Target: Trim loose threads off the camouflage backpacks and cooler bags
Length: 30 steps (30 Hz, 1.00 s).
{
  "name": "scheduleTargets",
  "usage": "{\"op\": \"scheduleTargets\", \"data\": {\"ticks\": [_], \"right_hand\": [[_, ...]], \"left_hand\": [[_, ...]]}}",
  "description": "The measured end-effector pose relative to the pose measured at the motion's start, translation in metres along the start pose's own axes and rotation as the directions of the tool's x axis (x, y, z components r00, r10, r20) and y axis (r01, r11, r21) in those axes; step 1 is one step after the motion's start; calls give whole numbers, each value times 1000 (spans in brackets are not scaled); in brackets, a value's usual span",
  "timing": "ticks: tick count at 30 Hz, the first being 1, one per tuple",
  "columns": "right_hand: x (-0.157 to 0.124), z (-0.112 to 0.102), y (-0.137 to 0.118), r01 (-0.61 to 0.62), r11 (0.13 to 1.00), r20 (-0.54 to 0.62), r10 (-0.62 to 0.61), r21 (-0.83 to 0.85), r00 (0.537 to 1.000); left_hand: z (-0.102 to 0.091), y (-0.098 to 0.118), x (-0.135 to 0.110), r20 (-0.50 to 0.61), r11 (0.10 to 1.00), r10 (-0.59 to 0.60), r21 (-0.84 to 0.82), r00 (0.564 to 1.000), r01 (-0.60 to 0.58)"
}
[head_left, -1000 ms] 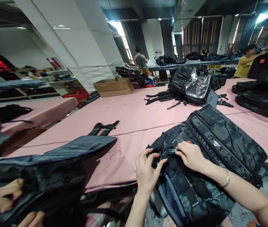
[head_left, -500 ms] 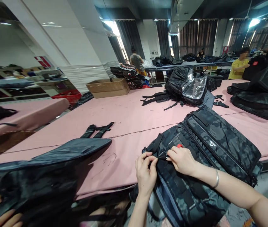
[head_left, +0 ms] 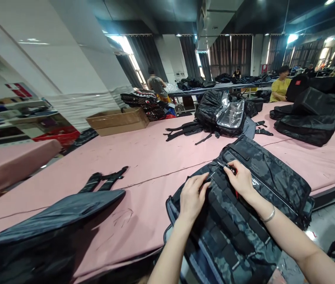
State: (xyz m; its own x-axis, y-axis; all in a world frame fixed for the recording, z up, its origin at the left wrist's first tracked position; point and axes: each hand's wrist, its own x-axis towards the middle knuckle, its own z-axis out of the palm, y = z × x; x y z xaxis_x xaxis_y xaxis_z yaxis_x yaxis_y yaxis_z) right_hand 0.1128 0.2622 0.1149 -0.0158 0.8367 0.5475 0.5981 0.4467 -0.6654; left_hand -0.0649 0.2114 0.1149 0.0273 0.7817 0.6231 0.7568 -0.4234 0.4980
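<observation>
A dark camouflage backpack (head_left: 225, 221) lies open on the pink-covered table in front of me, its straps of webbing facing up. My left hand (head_left: 194, 194) is closed at the upper edge of the webbing panel, thumb and fingers pinching the fabric. My right hand (head_left: 240, 177) grips small thread snips (head_left: 222, 164), with the metal tips pointing left over the bag near the zipper and a bit of red showing under the palm. The front flap (head_left: 274, 177) with a white logo stretches out to the right.
Another dark bag (head_left: 37, 240) lies at left, with straps (head_left: 103, 179) beyond it. Farther back are a cardboard box (head_left: 118, 120), a backpack with silver lining (head_left: 231, 118) and black bags (head_left: 309, 122). A person in yellow (head_left: 279, 86) stands at the far right.
My right hand has moved with the snips up the bag, away from my left fingers. My left hand has shifted along the webbing. Another person's hands at lower left are gone from view.
</observation>
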Motion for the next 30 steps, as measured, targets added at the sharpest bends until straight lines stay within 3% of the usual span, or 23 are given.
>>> {"op": "scheduleTargets", "data": {"ticks": [3,6,16,24,30], "right_hand": [[0,-2,2,-34,997,44,37,-68,998],[-2,-2,4,-58,996,71,63,-71,995],[-7,-9,4,46,998,296,-32,-38,955],[-8,-8,4,79,997,311,-74,-3,947],[-8,-6,4,115,992,257,-122,45,959]], "left_hand": [[17,-3,20,87,979,66,188,994,-81],[26,-4,28,101,966,56,247,993,-79],[36,-8,27,-4,979,-138,150,990,137],[34,-7,27,8,981,-163,106,987,161],[32,-4,24,-26,986,-150,65,988,151]]}}
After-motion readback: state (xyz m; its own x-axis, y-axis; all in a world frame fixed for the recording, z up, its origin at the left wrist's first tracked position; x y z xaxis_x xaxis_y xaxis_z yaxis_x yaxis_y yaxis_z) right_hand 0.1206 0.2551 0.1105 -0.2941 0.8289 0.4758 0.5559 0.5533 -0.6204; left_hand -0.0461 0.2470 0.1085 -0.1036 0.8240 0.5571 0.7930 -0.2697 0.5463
